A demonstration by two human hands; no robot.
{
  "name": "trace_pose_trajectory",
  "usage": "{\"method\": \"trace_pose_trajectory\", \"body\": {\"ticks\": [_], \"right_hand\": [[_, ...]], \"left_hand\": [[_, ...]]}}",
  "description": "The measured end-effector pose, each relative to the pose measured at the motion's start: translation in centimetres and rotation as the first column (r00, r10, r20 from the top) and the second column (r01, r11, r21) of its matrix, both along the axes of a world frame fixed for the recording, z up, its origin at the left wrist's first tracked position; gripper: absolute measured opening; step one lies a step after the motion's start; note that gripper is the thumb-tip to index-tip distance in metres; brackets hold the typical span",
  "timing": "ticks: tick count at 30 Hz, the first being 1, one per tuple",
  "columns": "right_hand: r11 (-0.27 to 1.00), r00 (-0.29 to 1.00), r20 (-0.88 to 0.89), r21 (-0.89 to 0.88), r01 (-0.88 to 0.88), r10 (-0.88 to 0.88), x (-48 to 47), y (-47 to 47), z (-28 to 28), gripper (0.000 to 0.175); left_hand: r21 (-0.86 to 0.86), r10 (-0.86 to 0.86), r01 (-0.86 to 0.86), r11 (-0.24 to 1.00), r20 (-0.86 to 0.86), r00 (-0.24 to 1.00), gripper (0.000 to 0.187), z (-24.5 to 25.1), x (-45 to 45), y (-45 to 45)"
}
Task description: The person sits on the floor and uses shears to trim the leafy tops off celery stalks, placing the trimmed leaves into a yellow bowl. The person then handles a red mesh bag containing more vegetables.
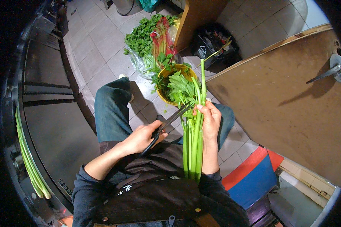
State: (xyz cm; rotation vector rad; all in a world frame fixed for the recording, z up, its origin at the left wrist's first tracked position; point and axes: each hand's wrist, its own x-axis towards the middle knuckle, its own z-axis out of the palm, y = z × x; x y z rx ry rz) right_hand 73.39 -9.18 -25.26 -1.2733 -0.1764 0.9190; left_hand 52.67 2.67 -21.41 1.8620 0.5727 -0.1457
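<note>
My left hand (143,134) grips a pair of black-handled scissors (176,113). Their blades point up and right, and the tips meet the leafy stems at the bunch's left side. Whether the blades touch a stem I cannot tell. In my right hand (211,117) is a bunch of green celery stalks (197,139), with the long ends hanging toward my dark apron (153,195). Leaves (182,85) of the bunch spread over a yellow bucket (159,92) between my feet. More cut greenery lies inside the bucket.
Leafy celery (142,35) in clear plastic lies on the tiled floor beside red wrapping (164,37). A black waste bin (216,61) stands behind a brown door (287,99). Trimmed stalks (31,167) rest on a black cabinet (56,124) at left. A red-and-blue box (254,178) sits lower right.
</note>
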Motion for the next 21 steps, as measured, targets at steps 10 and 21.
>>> {"method": "trace_pose_trajectory", "body": {"ticks": [10,21], "right_hand": [[0.999,0.999,-0.030,-0.013,-0.044,0.044,0.2,0.5,-0.3,0.009],[0.999,0.996,-0.079,0.005,-0.032,0.033,0.1,1.0,-0.6,0.007]], "left_hand": [[0.085,-0.005,0.003,0.996,0.017,1.000,0.025,-1.7,1.6,0.9],[0.083,-0.010,0.009,0.997,0.006,1.000,0.025,-1.7,1.5,1.6]]}}
